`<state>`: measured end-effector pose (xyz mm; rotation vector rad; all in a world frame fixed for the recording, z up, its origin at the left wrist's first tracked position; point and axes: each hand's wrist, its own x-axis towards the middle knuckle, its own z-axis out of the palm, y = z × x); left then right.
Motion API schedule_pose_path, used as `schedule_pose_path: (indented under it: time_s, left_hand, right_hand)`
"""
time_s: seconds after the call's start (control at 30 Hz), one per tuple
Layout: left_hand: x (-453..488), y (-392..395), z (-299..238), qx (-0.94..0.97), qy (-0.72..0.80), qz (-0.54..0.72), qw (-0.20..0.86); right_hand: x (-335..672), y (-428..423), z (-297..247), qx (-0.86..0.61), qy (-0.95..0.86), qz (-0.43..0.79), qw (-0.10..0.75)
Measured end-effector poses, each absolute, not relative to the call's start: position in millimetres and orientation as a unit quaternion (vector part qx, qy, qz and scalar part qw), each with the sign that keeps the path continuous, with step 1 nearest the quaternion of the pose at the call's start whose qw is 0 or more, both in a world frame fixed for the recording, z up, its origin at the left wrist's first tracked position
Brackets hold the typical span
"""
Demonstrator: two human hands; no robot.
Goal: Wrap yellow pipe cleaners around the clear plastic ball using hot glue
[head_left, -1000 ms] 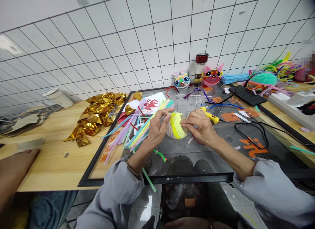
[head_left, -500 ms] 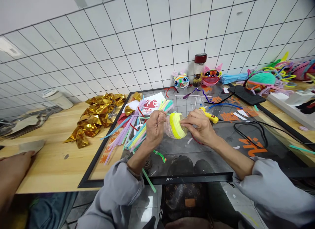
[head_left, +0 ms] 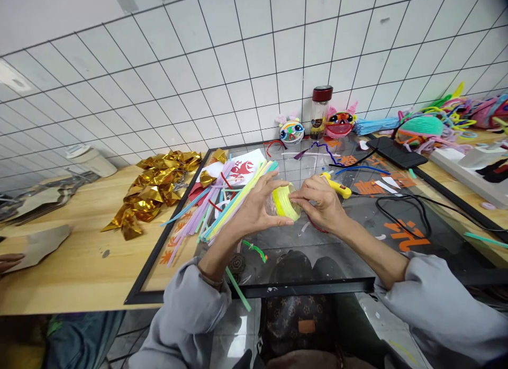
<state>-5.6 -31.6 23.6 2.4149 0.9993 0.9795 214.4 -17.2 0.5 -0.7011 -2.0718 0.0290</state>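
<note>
A clear rounded container wrapped in a band of yellow strips (head_left: 282,201) is held up over the dark glass panel. My left hand (head_left: 257,205) grips it from the left, thumb below and fingers above. At its right edge my right hand (head_left: 317,202) pinches with thumb and forefinger; what lies in that pinch is too small to make out. Just behind the right hand rests a yellow glue gun (head_left: 339,189) with a black cord. Left of my hands a bundle of pastel pipe cleaners (head_left: 222,213) lies partly under my left forearm.
Crumpled gold foil (head_left: 159,186) lies on the wooden table to the left. At the wall stand two decorated animal faces, one white (head_left: 291,131) and one red (head_left: 340,123), beside a bottle (head_left: 319,112). A phone (head_left: 398,152) lies right. A co-worker's hand (head_left: 8,261) touches brown paper (head_left: 39,247).
My left hand has gone from a closed grip at the container's left side to a wider hold around it. The co-worker's hand has drawn back toward the left edge.
</note>
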Motion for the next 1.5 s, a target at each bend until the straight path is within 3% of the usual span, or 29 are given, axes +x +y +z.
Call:
schedule_pose_path:
  time_s: [0.77, 1.23, 1.5]
  left_hand:
    - [-2.2, -33.1, 19.4, 0.87, 0.336, 0.326, 0.154]
    - [-0.3, -33.5, 23.0, 0.866, 0.336, 0.332, 0.161]
    - [-1.2, -31.2, 19.1, 0.867, 0.331, 0.339, 0.156]
  right_hand:
    - [213.6, -17.5, 0.8, -0.296, -0.838, 0.017, 0.458]
    - [214.0, -20.5, 9.0, -0.299, -0.787, 0.132, 0.524]
    - [214.1, -20.4, 4.1, -0.315, -0.802, 0.109, 0.495]
